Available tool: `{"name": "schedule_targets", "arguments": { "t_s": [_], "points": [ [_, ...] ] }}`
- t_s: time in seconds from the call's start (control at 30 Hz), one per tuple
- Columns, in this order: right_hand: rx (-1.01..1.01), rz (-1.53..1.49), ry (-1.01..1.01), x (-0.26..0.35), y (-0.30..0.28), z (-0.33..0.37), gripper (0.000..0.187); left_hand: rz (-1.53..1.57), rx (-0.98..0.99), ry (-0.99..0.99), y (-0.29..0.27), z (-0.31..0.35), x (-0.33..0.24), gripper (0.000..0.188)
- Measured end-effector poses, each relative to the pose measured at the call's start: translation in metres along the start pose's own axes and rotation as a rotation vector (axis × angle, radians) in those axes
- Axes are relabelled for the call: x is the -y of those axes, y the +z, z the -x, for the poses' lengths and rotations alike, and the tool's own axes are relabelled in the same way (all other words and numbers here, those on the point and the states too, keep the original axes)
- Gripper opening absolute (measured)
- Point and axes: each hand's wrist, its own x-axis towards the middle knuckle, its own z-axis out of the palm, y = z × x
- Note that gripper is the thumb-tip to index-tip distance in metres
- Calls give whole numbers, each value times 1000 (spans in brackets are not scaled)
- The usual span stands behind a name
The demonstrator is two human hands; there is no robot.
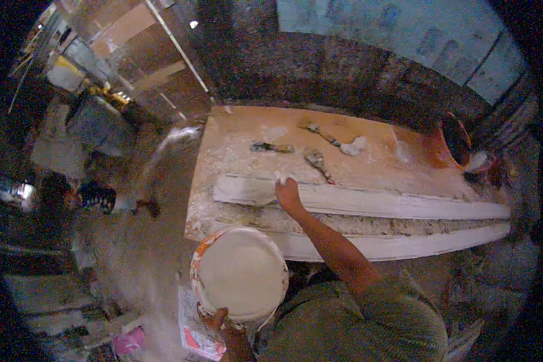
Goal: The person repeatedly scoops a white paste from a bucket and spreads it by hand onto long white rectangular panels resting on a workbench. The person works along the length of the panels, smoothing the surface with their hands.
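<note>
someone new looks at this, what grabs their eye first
Probably the round bucket of white paste in front of the table's left end, with the left hand at its lower rim. Next, two long white strips run along the table's near side, the right hand at the farther one's left part. Beyond them lie a few messy tools.

Olive-green short-sleeved shirt (344, 323), bare hands (289, 194)

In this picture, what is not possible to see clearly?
In the head view:
Right hand: blurred; whether it holds anything is unclear.
Lower white strip: left end hidden behind the bucket.
Left hand: some fingers hidden by the bucket.
Orange container: inside too dark.
</note>
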Motion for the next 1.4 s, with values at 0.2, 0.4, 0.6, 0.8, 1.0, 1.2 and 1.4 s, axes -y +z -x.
{"name": "schedule_targets", "arguments": {
  "t_s": [0.2,0.4,0.6,0.8,1.0,1.2,1.4],
  "points": [
    [-191,260,253,-84,-182,48,23,-60,181,287,53,17,-56,19],
    [-169,113,317,-172,-253,99,30,-193,292,611,85,35,-90,36],
    [-310,-124,122,-242,-303,114,26,-324,415,601,158,107,-130,26],
    [-100,-334,469,-288,-353,133,39,-69,398,344,288,199,-205,28],
    [129,-1410,1129,-335,-368,139,63,466,559,-225,403,266,-323,68],
    [112,-1811,1094,-399,-394,177,61,114,159,-334,509,356,-367,77],
    [-49,-1669,973,-426,-448,187,54,-45,205,-174,562,434,-365,81]
  ]
}}
